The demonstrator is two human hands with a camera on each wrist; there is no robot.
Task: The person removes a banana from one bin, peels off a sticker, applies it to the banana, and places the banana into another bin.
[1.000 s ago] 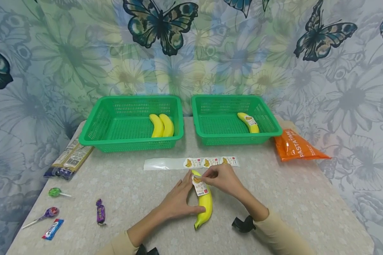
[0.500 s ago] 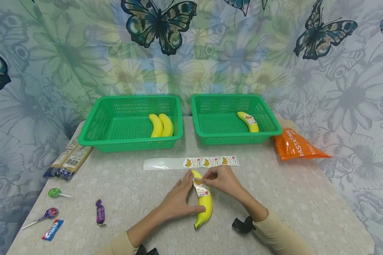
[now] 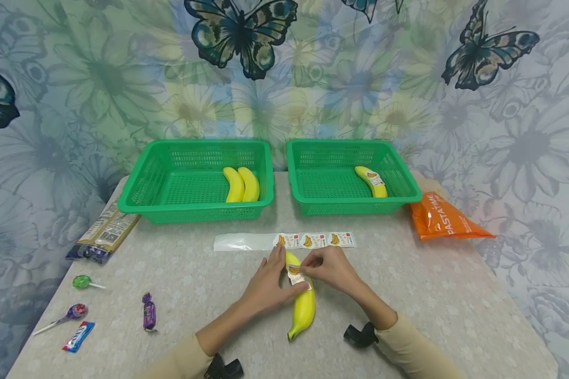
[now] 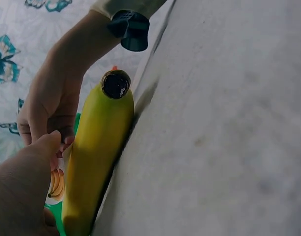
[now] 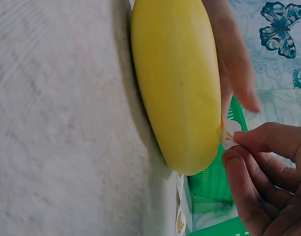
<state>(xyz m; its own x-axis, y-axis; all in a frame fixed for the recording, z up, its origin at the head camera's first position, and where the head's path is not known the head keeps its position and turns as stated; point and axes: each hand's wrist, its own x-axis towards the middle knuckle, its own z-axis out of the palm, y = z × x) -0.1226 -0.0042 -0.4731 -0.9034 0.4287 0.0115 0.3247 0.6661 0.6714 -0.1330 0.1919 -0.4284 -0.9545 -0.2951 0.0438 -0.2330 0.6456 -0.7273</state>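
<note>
A yellow banana (image 3: pixel 303 310) lies on the table, stem end toward me. A white sticker (image 3: pixel 296 276) with a banana picture runs along its upper part. My left hand (image 3: pixel 267 284) lies along the banana's left side with straight fingers, and its thumb reaches across onto the lower part of the sticker. From the right, my right hand (image 3: pixel 331 269) pinches the sticker's upper end between thumb and index finger. In the right wrist view that pinched edge of the sticker (image 5: pixel 229 141) stands off the banana (image 5: pixel 177 88). Part of the sticker is hidden by my fingers.
Just beyond lies a backing strip (image 3: pixel 246 242) with 3 stickers. Green baskets stand behind: the left basket (image 3: pixel 194 213) holds two bananas, the right basket (image 3: pixel 351 207) one labelled banana. An orange bag (image 3: pixel 443 218), a gold packet (image 3: pixel 106 234) and several sweets (image 3: pixel 149 313) lie around.
My left thumb has moved up from the banana's bare lower part onto the sticker. The right hand keeps its pinch at the sticker's upper end, nearly in place.
</note>
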